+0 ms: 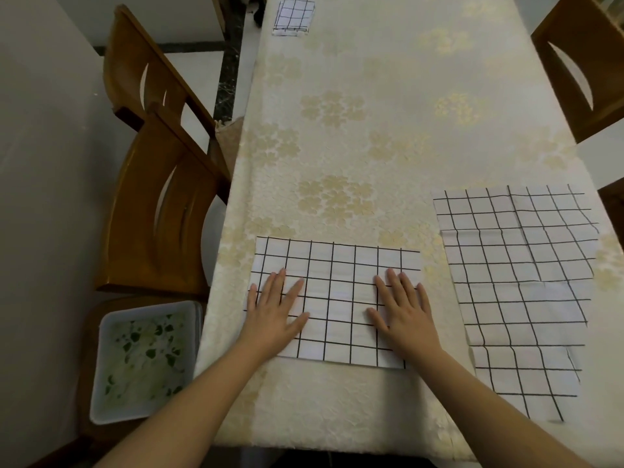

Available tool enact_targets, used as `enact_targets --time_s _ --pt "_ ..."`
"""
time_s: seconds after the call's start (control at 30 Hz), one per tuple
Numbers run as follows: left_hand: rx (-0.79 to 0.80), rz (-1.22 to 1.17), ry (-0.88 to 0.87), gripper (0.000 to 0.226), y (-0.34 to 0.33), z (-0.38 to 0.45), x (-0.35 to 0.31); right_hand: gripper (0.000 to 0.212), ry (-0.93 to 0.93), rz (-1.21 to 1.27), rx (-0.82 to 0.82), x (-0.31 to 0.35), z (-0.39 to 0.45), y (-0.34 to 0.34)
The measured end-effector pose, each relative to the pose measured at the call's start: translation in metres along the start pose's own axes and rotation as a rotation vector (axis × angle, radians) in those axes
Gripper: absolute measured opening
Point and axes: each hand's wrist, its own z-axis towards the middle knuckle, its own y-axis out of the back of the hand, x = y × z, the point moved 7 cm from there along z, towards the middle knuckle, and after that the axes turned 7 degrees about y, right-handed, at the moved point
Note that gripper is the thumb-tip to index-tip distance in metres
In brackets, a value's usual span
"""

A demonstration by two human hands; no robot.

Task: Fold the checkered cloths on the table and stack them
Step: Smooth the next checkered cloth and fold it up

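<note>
A long table (pixel 388 96) under a cream floral tablecloth fills most of the view, w/ wooden chairs at its sides: two on the left (pixel 158 204), part of another at upper right (pixel 580 62). On the table's right side lies a pile of unfolded checkered cloths (pixel 516 285), white w/ black grid lines, several sheets overlapping, edges offset, reaching approx. to the right table edge. Near the front edge, left of that pile and apart from it, lies a folded checkered cloth (pixel 337 292), a flat rectangle set slightly askew. Both hands press flat on it: left hand (pixel 275 312) on its left part, right hand (pixel 403 312) on its right part, fingers straight and spread, palms down, nothing grasped. On the near-left chair seat sits a white square tray (pixel 145 363) w/ a green leaf pattern. At the far end of the table, near its left edge, rests a small stack of folded checkered cloths (pixel 293 16), well apart from the others.
</note>
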Motion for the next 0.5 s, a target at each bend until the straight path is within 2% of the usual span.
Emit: enact_targets --time_s 0.13,0.23,0.33,0.5 --pt "-0.201 -0.289 0.181 0.054 0.025 -0.004 0.023 0.064 -0.004 0.003 -0.061 0.007 0.003 0.006" --pt "-0.28 -0.433 0.315 0.038 0.033 -0.018 0.041 0.061 0.038 0.008 -0.104 0.025 -0.001 0.009" --pt "-0.271 -0.593 0.464 0.03 0.032 -0.037 0.055 0.059 0.106 0.002 -0.124 0.051 -0.011 0.011" --pt "-0.216 -0.663 0.613 0.035 0.019 -0.061 0.067 0.054 0.148 0.02 -0.119 0.082 -0.032 0.002"
